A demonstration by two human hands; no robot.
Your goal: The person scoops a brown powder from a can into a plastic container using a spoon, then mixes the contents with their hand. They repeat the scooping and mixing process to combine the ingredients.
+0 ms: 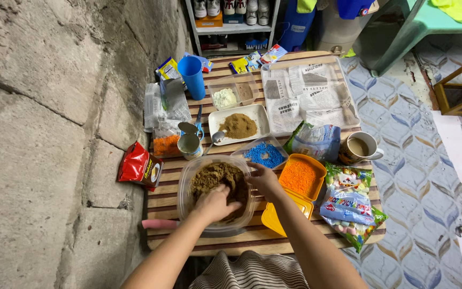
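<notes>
Two bare hands work at a clear plastic bowl (216, 195) that sits near the front edge of a slatted wooden counter (172, 200). Inside it lies a brown crumbly mixture (215, 175). The left hand (215, 203) is down in the bowl, its fingers (221, 191) curled into the mixture so that the brown stuff lies under and between them (how tightly they close I cannot tell, since the tips are buried). The right hand (264, 179) rests on the bowl's right rim, fingers (253, 167) bent loosely over the edge and touching the plastic, with the mixture just beside them to the left.

Just right of the bowl stands an orange tub of orange sprinkles (300, 177) with its yellow lid (274, 217) partly under it, and beyond that a bag of coloured marshmallows (351, 206). A pink handle (159, 223) lies left of the bowl at the counter's edge; a red packet (137, 167) leans on the concrete wall.

Farther back are a small tray of blue sprinkles (264, 155), an opened tin can (191, 143), and a mug of brown drink (358, 147). Behind those sits a white rectangular dish of brown powder (238, 126) with a spoon (216, 138) at its corner. Farthest off are a blue plastic cup (192, 76) and a newspaper-lined tray (308, 93).
</notes>
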